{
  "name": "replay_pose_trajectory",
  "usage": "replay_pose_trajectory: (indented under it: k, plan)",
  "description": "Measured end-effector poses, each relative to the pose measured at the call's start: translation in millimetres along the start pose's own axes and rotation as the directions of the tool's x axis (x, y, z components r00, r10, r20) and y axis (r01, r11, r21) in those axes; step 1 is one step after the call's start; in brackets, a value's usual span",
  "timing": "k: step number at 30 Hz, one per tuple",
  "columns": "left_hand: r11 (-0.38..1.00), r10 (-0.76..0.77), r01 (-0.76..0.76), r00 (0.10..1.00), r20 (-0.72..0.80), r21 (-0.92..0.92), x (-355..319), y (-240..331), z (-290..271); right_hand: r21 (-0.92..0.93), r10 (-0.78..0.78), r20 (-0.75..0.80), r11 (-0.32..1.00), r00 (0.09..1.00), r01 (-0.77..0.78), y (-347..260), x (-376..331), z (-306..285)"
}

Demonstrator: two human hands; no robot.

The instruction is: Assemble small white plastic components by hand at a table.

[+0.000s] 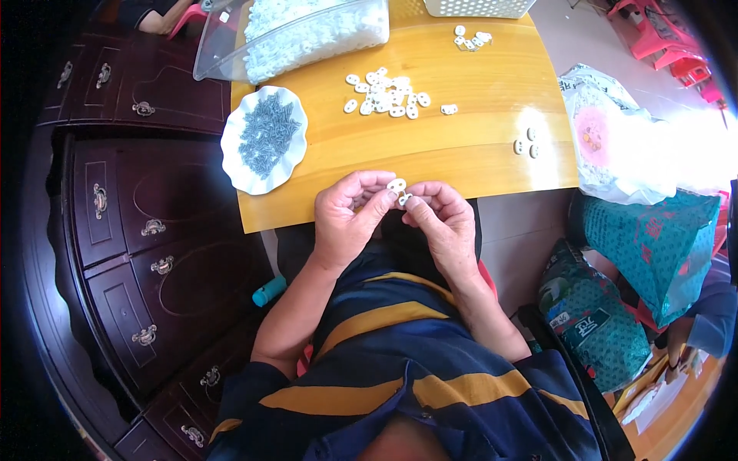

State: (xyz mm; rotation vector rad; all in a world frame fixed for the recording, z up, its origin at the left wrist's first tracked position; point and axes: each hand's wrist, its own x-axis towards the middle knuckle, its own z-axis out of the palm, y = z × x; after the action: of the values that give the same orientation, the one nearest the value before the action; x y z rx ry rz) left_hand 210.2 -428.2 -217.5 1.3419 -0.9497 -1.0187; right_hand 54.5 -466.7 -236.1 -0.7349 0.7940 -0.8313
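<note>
My left hand (344, 223) and my right hand (447, 230) meet over the near edge of the wooden table. Between my left thumb and fingers I pinch a small white oval piece with holes (396, 185). A second white piece (405, 200), just below it, is in the pinch of my right thumb and fingers. The two pieces are almost touching; whether something joins them is too small to tell. Beyond my hands lies a loose pile of similar white pieces (384, 96). To the left, a white scalloped dish (298, 157) holds many small grey metal parts (267, 134).
A clear plastic bin (219, 58) full of white pieces stands at the far left, a white basket (480, 8) at the far edge. Small groups of pieces (526, 144) lie on the right. Dark drawers (169, 253) flank my left; teal bags (646, 246) stand at right.
</note>
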Motion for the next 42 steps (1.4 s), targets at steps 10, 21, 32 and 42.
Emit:
replay_pose_trajectory:
  k: [10, 21, 32, 42]
  plan:
    - [0.993, 0.051, -0.050, 0.999, -0.013, 0.105, 1.9, 1.0, 3.4, -0.014, 0.008, -0.016, 1.000, 1.000, -0.008, 1.1, 0.1, -1.0]
    - [0.992, 0.054, -0.054, 0.999, 0.003, 0.115, 1.7, -0.8, 3.0, -0.072, 0.019, -0.023, 0.997, 1.000, -0.020, 1.0, 0.6, -2.1]
    - [0.951, 0.086, -0.110, 0.992, 0.095, 0.288, 1.6, 8.8, 2.1, -0.052, 0.010, -0.046, 0.999, 0.999, -0.013, 1.1, 0.6, -0.5]
    - [0.890, 0.189, -0.255, 0.961, 0.202, 0.378, 6.7, 16.2, 2.6, -0.055, 0.025, -0.009, 0.998, 1.000, -0.026, -1.2, 1.8, -1.9]
